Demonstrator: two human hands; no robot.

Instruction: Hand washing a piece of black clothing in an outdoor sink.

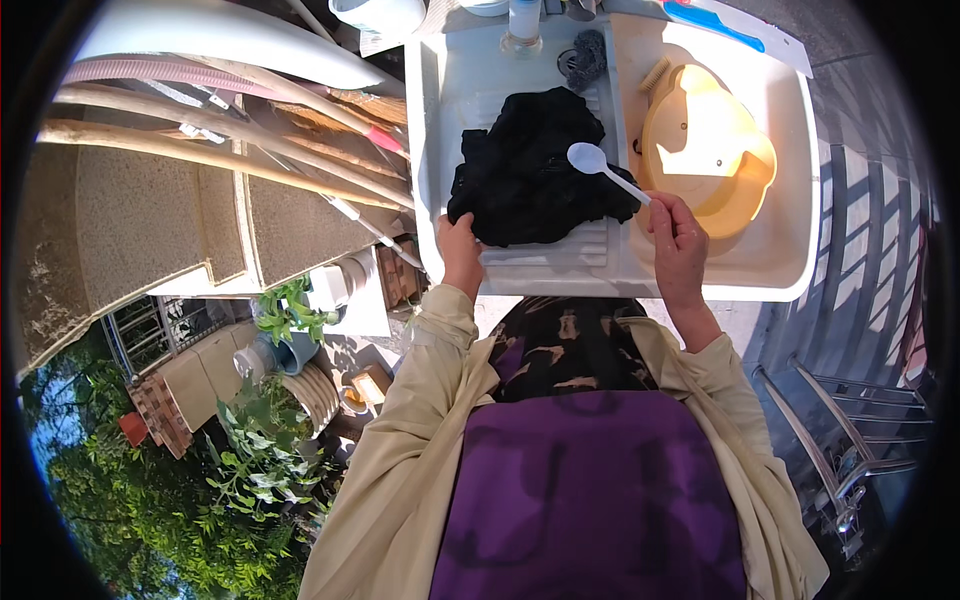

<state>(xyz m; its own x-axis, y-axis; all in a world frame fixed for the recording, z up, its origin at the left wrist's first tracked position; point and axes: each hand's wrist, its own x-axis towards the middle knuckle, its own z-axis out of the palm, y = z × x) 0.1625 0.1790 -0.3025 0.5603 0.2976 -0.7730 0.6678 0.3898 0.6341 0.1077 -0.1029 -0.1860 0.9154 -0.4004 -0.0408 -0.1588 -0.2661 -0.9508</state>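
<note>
A bunched black cloth [532,172] lies on the ribbed washboard part [547,259] of a white laundry sink. My left hand [460,251] holds the cloth's near left edge, thumb on top. In my right hand [679,244] is a white plastic spoon [588,159], gripped by its handle; the bowl hangs over the right part of the cloth. Whether the spoon holds anything is too bright to tell. To the right, a yellow plastic basin [731,195] sits in the sink's deeper compartment, with a small brush [655,75] at its upper left.
Dark scouring mesh [587,60] lies by the drain at the washboard's far end, near a clear container [523,30]. A blue-handled tool [716,24] rests on the far right rim. Wooden poles [225,161] and brooms lean against the sink's left side. A metal rack [847,427] stands at the right.
</note>
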